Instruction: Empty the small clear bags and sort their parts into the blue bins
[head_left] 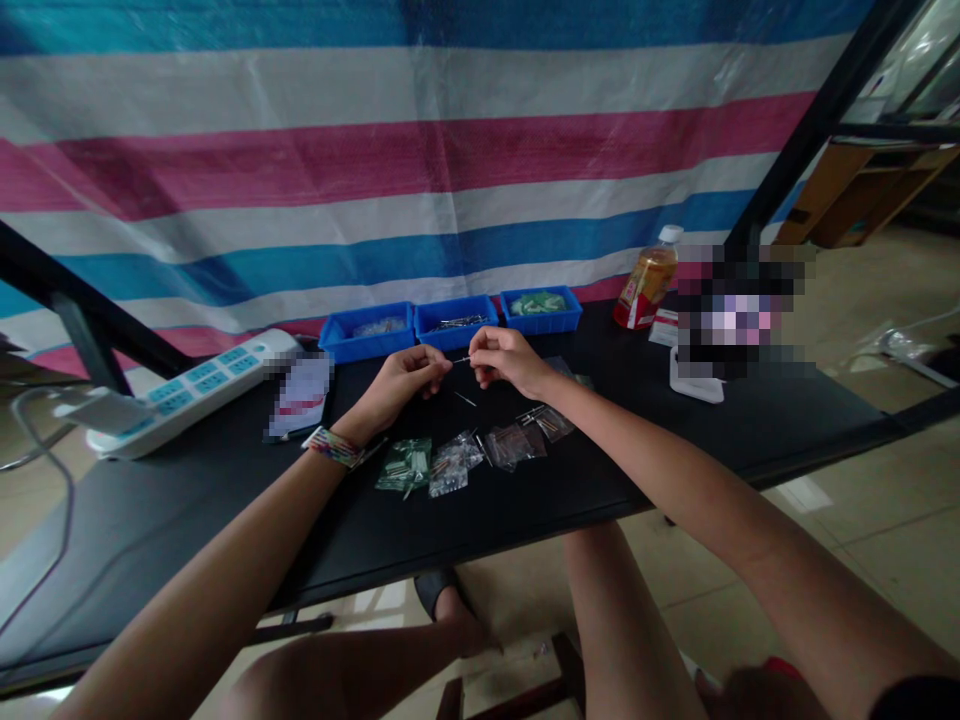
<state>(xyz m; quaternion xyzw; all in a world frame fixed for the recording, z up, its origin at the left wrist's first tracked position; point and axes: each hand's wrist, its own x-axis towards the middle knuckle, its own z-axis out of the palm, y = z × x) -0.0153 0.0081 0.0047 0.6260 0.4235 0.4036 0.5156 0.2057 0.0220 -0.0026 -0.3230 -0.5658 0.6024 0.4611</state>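
Note:
Above the middle of the black table, my left hand and my right hand are close together. A thin metal rod spans the small gap between them, one end pinched in each hand's fingertips. Below it a similar slim metal piece lies loose on the table. Nearer me sit a green plastic bag with pale pieces, a clear bag and another clear bag. Under my right forearm, some thin metal pieces lie by one more small bag.
Three blue bins stand at the back: left, middle, with metal pieces, and right, with green bags. A white power strip and a phone are at left. A drink bottle and a white object stand right.

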